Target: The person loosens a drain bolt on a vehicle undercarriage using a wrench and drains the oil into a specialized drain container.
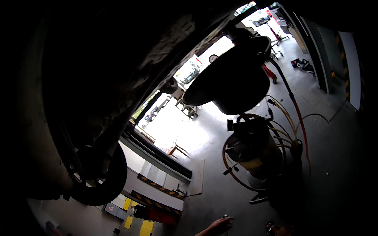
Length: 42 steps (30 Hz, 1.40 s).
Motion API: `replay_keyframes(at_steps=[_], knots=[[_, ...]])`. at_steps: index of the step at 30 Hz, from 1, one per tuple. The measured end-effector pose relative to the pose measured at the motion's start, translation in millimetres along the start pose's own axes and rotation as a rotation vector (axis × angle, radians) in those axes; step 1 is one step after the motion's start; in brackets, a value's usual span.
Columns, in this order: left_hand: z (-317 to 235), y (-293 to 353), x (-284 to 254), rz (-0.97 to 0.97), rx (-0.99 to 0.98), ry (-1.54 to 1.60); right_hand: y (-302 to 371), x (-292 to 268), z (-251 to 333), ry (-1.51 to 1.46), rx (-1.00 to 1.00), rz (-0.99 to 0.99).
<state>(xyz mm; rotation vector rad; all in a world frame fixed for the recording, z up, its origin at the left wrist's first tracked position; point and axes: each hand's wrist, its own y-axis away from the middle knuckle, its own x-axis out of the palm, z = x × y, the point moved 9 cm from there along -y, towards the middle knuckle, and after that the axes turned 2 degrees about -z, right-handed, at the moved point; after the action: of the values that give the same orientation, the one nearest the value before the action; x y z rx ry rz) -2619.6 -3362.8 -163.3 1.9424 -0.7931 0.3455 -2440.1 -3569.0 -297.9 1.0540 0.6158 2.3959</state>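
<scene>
Low in the view, my left hand (220, 225) is closed around a small object with a shiny top, too small to name. To its right, my right hand (281, 231) lies in deep shadow, its fingers bent at a small dark object with a metallic glint (270, 227). Both hands are apart from everything else. Beyond them stands an oil drainer: a wide dark funnel-shaped pan (236, 78) above a tank (256, 157) with a hoop handle and several hoses. The pan sits beneath the dark underside of a raised car (130, 59).
A wheel (118, 177) of the car hangs at the lower left. Yellowish hoses (289, 118) and an orange hose (301, 129) loop right of the drainer. Striped barriers (157, 187), a red box (163, 216) and a small wooden stool (177, 149) stand around the grey floor.
</scene>
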Motion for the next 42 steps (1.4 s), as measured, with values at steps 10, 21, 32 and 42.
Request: replay_keyframes(at_steps=[10,21,32,42], knots=[[-155,21,13,-0.153,0.257,-0.305,-65,199,39,0.148,-0.072,0.563],[-252,66,8,-0.227,0.635,-0.012,-86,333,70,0.026,-0.135,1.101],[-185,-7,10,-0.419,0.499,-0.297,-62,297,134,0.331,-0.236,0.995],[-89,-54,44,-0.355,0.358,-0.768,-71,152,210,0.734,-0.122,0.463]])
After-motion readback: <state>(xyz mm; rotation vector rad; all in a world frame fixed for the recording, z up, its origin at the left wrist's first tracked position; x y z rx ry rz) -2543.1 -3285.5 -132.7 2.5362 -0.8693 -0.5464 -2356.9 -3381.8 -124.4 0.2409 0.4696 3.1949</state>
